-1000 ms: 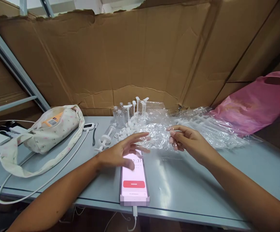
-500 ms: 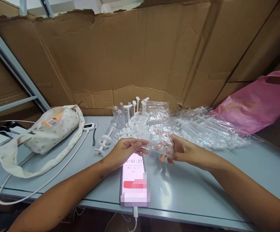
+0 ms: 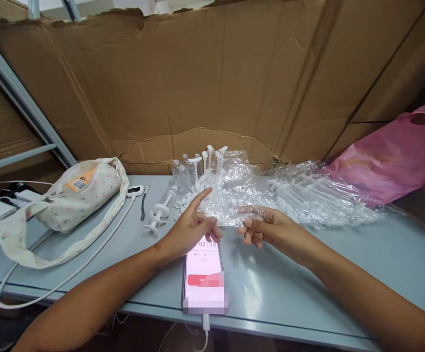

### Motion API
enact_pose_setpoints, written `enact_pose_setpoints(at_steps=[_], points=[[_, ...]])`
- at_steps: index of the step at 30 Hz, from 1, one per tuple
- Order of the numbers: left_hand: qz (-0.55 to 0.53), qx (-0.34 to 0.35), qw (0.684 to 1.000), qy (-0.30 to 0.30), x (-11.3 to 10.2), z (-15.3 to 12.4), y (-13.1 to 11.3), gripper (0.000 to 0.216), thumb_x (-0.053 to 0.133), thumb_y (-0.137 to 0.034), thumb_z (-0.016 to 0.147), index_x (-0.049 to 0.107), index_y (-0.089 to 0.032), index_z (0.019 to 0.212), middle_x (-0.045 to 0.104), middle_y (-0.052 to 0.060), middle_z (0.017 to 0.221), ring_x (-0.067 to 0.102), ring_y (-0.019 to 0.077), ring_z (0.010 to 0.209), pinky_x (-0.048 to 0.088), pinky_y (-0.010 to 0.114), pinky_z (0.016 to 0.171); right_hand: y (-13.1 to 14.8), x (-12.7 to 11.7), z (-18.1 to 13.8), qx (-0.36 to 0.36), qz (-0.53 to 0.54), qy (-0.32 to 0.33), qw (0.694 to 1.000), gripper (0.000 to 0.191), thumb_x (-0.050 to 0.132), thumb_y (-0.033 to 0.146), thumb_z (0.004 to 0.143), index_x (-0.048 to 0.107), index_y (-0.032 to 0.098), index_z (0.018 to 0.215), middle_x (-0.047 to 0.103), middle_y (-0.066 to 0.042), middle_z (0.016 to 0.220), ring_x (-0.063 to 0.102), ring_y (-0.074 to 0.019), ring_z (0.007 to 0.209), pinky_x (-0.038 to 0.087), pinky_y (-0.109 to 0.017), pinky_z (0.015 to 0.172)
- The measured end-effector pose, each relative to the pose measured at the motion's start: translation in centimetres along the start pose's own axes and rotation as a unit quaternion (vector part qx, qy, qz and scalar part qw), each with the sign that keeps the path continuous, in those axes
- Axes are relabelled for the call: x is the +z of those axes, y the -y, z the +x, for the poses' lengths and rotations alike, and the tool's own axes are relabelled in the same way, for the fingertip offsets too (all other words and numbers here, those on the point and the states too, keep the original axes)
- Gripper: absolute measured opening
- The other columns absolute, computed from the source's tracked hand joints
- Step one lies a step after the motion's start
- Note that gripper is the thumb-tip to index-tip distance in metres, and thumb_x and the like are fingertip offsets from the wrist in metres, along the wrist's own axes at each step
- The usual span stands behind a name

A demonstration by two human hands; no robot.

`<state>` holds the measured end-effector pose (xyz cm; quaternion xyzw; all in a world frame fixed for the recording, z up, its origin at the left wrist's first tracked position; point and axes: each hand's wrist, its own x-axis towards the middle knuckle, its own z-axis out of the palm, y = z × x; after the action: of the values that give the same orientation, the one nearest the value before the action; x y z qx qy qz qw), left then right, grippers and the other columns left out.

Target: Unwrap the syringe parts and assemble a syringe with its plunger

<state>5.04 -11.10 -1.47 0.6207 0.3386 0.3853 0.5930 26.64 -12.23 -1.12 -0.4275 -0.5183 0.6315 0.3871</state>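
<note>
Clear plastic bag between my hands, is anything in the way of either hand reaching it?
Nothing visible does: the left hand and right hand are both at the near edge of the clear, crinkled plastic bag. The rectangular phone with pinkish screen lies lower, not between.

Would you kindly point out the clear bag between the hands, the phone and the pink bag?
Clear bag [image 3: 230,204]: head view, crinkled film.
Phone [image 3: 204,266]: head view, lit screen.
Pink bag [image 3: 390,159]: head view, middle of its side.

Grey tabletop [image 3: 289,283] under phone [image 3: 204,266], floral bag [image 3: 82,203], loose syringe [image 3: 161,211], clear bottles [image 3: 183,182], bagged syringes [image 3: 315,198].
</note>
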Motion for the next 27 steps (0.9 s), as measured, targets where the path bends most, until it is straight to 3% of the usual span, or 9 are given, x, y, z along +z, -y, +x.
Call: enact_pose_setpoints(at_steps=[5, 12, 17, 21, 27], points=[[0.019, 0.025, 0.999, -0.019, -0.3, 0.1, 0.0, 0.078, 0.055, -0.026, 0.089, 0.005, -0.027, 0.149, 0.068, 0.000, 0.068, 0.063, 0.0119, 0.059, 0.044, 0.024, 0.058, 0.2, -0.3, 0.2, -0.021, -0.023, -0.011, 0.999, 0.033, 0.075, 0.044, 0.069, 0.061, 0.016, 0.077, 0.069, -0.005, 0.070, 0.060, -0.0116, 0.054, 0.040, -0.024, 0.049], [0.002, 0.034, 0.999, -0.035, -0.2, 0.2, -0.4, 0.097, 0.065, -0.028, 0.083, -0.005, -0.024, 0.149, 0.069, 0.002, 0.072, 0.067, 0.0159, 0.067, 0.047, 0.027, 0.064, 0.2, -0.2, 0.1, -0.047, -0.052, -0.036, 0.997, 0.034, 0.074, 0.046, 0.069, 0.060, 0.016, 0.077, 0.070, -0.006, 0.073, 0.062, -0.0130, 0.056, 0.042, -0.024, 0.046], [-0.037, 0.018, 0.999, -0.034, 0.0, 0.4, -0.5, 0.105, 0.072, -0.031, 0.076, -0.005, -0.026, 0.149, 0.069, 0.002, 0.072, 0.069, 0.0186, 0.069, 0.051, 0.030, 0.065, -0.1, 0.4, -0.1, -0.052, -0.064, 0.000, 0.997, 0.034, 0.072, 0.047, 0.071, 0.059, 0.016, 0.076, 0.068, -0.005, 0.070, 0.064, -0.0136, 0.055, 0.046, -0.024, 0.046], [-0.032, 0.006, 0.998, -0.050, 0.3, 0.5, -0.5, 0.104, 0.073, -0.020, 0.075, -0.001, -0.027, 0.149, 0.067, -0.001, 0.065, 0.066, 0.0152, 0.060, 0.049, 0.027, 0.059, -0.4, 0.7, -0.2, -0.042, -0.069, 0.018, 0.997, 0.033, 0.071, 0.046, 0.072, 0.058, 0.016, 0.078, 0.065, -0.002, 0.064, 0.063, -0.0135, 0.054, 0.048, -0.025, 0.048], [-0.016, 0.013, 0.999, -0.043, 0.7, 0.4, -0.3, 0.102, 0.070, -0.019, 0.076, -0.001, -0.030, 0.149, 0.067, 0.000, 0.069, 0.066, 0.0158, 0.064, 0.051, 0.029, 0.062, -0.6, 1.0, 0.1, -0.050, -0.044, -0.002, 0.998, 0.034, 0.071, 0.048, 0.072, 0.056, 0.018, 0.077, 0.068, -0.003, 0.074, 0.067, -0.0159, 0.063, 0.053, -0.029, 0.058]])
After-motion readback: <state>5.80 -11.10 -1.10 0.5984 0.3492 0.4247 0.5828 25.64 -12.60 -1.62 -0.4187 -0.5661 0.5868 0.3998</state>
